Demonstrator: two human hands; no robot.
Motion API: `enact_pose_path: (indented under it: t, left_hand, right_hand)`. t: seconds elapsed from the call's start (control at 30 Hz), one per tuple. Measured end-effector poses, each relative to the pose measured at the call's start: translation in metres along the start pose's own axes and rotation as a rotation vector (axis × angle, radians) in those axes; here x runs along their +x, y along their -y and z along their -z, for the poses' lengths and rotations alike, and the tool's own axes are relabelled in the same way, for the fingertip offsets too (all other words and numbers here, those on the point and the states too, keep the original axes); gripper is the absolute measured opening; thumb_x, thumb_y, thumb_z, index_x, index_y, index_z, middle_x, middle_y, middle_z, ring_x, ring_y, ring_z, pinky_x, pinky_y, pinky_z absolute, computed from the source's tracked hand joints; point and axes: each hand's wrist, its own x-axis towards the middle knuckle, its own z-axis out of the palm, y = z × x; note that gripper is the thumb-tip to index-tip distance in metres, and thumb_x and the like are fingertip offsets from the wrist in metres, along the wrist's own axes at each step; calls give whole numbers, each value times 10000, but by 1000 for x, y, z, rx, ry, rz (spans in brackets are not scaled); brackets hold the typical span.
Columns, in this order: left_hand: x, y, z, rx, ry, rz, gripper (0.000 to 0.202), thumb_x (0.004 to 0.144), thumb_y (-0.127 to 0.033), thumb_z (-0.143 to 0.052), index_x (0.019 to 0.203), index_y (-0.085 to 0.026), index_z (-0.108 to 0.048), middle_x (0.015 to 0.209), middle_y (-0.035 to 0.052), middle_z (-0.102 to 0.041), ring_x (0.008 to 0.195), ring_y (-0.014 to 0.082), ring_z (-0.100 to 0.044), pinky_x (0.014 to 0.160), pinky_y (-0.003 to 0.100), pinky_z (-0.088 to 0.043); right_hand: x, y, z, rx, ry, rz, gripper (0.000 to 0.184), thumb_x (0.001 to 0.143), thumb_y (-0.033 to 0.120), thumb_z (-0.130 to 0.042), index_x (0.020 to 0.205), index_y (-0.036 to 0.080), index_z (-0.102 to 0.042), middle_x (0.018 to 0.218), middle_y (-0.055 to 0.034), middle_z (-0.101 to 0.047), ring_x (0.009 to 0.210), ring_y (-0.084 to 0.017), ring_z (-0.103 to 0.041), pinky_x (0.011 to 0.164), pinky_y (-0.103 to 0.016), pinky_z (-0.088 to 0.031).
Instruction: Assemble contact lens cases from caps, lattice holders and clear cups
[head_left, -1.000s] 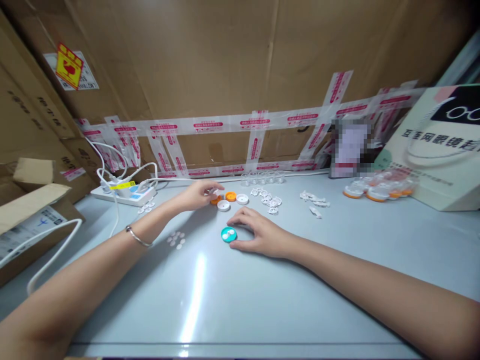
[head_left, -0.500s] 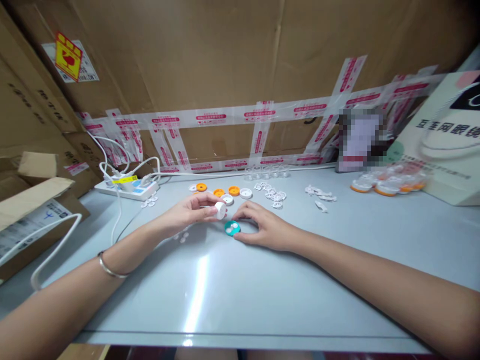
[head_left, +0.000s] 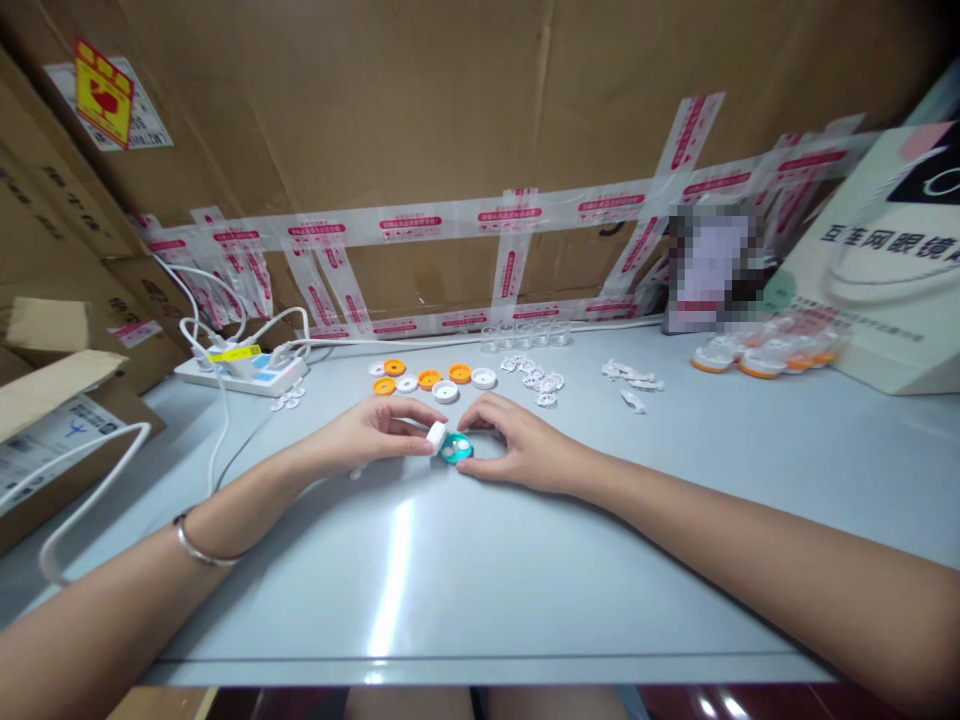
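Observation:
My left hand [head_left: 375, 433] pinches a small white round cap [head_left: 436, 436] and holds it tilted right beside a teal round cap [head_left: 456, 449] lying on the grey table [head_left: 525, 560]. My right hand [head_left: 517, 445] curls around the teal cap, thumb and fingertips touching its rim. Small white pieces sit inside the teal cap. A silver bangle [head_left: 196, 545] is on my left wrist.
Behind my hands lie orange and white caps [head_left: 431, 381], small white plastic bits [head_left: 540, 385] and clear little cups [head_left: 525, 335]. A power strip with white cables [head_left: 244, 372] is at the back left, cardboard boxes [head_left: 52, 420] left, stacked orange-and-white cases [head_left: 757, 355] and a white box [head_left: 877, 260] right.
My left hand picked a white cap from the row at the back and brought it down next to the teal cap. My right hand stayed on the teal cap.

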Motion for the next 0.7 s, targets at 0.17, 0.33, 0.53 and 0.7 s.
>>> enact_pose_path:
  t: [0.17, 0.33, 0.53, 0.7]
  left_hand:
    - [2, 0, 0, 59, -41, -33, 357, 730, -322, -668, 1056, -183, -630, 1050, 63, -667, 943, 175, -608, 872, 325, -463]
    - [3, 0, -3, 33, -36, -26, 366, 738, -318, -653, 1070, -168, -614, 1038, 64, -667, 922, 173, -611, 869, 336, -458]
    - [4, -2, -9, 43, -13, -66, 350, 731, -316, -645, 1041, -155, -620, 1045, 69, -675, 965, 191, -608, 885, 349, -453]
    - [5, -3, -11, 89, -36, -82, 333, 730, -301, -640, 1027, -149, -623, 1012, 67, -687, 926, 185, -622, 856, 343, -472]
  right_hand:
    - [0, 1, 0, -12, 12, 1, 243, 707, 229, -657, 939, 180, -605, 974, -62, -559, 967, -190, -517, 882, -348, -416]
    - [1, -1, -1, 7, -2, -19, 251, 680, 285, -699, 886, 185, -595, 951, -55, -553, 947, -196, -523, 854, -348, -427]
    - [0, -2, -2, 0, -4, -13, 243, 680, 293, -710, 856, 190, -578, 934, -48, -549, 940, -194, -519, 841, -339, -419]
    - [0, -3, -3, -15, -20, 11, 229, 676, 298, -718, 794, 183, -558, 896, -44, -548, 907, -188, -519, 807, -319, -417]
